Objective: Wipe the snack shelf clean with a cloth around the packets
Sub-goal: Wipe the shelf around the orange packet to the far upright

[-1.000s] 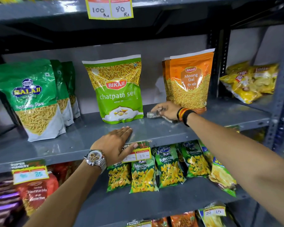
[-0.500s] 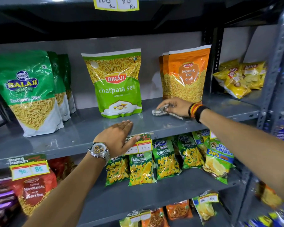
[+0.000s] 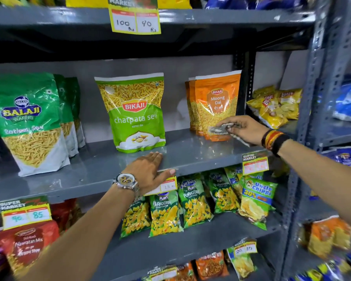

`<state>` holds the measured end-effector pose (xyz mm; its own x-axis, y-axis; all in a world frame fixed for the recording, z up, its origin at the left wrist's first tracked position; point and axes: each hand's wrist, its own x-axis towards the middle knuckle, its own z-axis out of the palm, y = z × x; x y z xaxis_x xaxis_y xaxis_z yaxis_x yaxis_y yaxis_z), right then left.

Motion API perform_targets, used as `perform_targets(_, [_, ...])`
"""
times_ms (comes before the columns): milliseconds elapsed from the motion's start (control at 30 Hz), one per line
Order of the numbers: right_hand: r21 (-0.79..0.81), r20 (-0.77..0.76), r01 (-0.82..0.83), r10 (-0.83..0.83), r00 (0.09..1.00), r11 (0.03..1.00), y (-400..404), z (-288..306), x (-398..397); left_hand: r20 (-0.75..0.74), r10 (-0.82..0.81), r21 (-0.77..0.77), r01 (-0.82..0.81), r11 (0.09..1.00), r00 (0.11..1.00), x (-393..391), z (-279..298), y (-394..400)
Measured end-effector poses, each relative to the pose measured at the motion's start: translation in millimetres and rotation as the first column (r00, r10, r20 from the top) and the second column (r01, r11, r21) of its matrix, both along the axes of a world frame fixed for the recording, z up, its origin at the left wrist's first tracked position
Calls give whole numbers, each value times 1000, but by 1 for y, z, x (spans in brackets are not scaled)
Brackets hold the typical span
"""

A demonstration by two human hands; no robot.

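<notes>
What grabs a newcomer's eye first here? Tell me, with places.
The big green Bikaji chatpata sev pouch stands upright mid-shelf, with the orange Moong Dal pouches to its right. In front of those, the right hand holds a crumpled grey cloth, while the left hand, wearing a watch, lies flat on the grey shelf edge. Green Balaji bags fill the left end.

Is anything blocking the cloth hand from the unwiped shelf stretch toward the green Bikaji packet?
Nothing visible. The right hand holds the cloth before the orange packet; bare shelf runs to the green packet. The left hand rests at the front edge.
</notes>
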<state>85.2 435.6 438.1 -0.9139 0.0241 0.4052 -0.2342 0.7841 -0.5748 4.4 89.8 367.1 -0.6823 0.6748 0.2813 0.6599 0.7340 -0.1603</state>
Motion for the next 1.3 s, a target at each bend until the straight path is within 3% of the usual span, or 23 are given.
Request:
perform_targets(100, [4,31,-33,33,999,999,-7,3,-26,10,32,15,-32,999,999,7,3,39])
perform_targets(267, [181,101,-185,169,980,966,-15,-23,-77,26,85,44,-86,995,996,-4,-13,65])
perform_targets(400, [150,139,-268,248,959,952,-7,-42,-91,22,110,33,-110,993,994,-4,-15,65])
perform_targets(567, [96,277,-570,528,803,816,22,-33,-29,15,107,39,-107,993,994,2,-14,67])
perform_targets(633, [39,311,-611,572,759,791,46,-27,-9,8,109,36,-109,993,994,2,-14,67])
perform_targets(733, [-48,243,-520,515,822,853,66,-12,-11,17,129,36,-130,991,991,2,-13,68])
perform_targets(900, [23,161,-261,254,954,965,48,-30,-43,49,150,42,-152,987,987,5,-12,68])
perform_targets(1000, [58,171,-306,292,941,950,38,-42,-14,73,141,42,-144,989,987,6,-11,65])
perform_targets(1133, [103,302,-433,387,871,895,67,-27,44,77,148,27,-150,988,986,8,-8,68])
perform_targets(1300, [-8,81,-133,133,988,991,129,-11,35,12,105,40,-106,994,994,19,-1,115])
